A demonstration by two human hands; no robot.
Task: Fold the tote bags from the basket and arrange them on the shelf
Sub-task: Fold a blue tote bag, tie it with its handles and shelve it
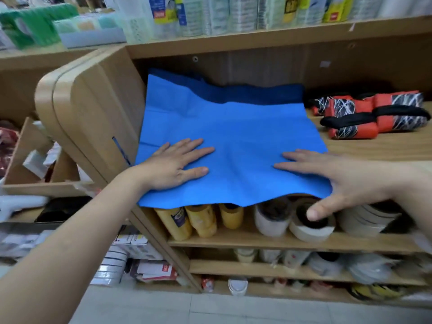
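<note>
Tote bag (233, 136), blue, lies flat on the shelf (374, 148), front edge overhanging; your left hand (173, 167) and right hand (339, 181) press it, fingers spread; looks light and limp; take its corners.

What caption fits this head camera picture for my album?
Left hand and right hand press a blue tote bag flat on the wooden shelf.

The blue tote bag (233, 141) covers most of a darker blue bag (245, 93) behind it. Its overhanging front edge hides the tops of the yellow rolls (201, 220) below. The forearm behind the right hand (346, 181) runs off the right edge. Labels on the top-shelf packages (233, 12) are too blurred to read.
</note>
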